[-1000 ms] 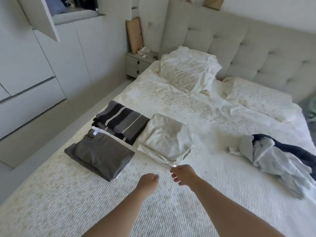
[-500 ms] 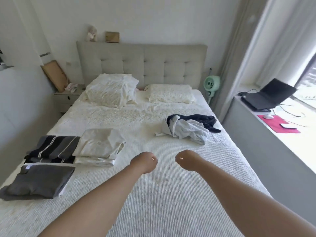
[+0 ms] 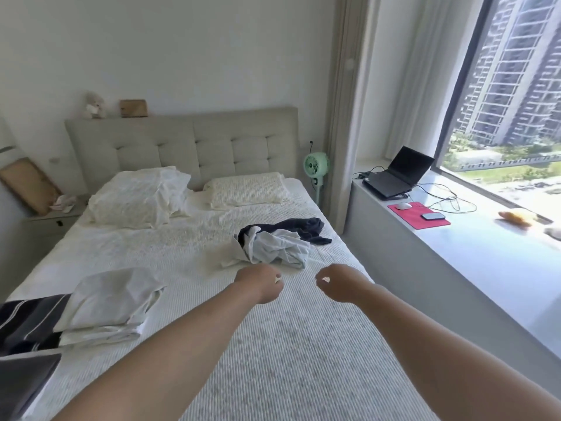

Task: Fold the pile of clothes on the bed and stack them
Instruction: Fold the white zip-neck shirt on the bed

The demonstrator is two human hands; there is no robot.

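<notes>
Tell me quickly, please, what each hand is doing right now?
Left hand: fingers curled, holding nothing, above the bed.
Right hand: fingers curled, holding nothing.

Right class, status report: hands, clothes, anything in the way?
Left hand and right hand curled, holding nothing. Unfolded pile ahead, untouched. Folded stacks left. Nothing in the way.
</notes>
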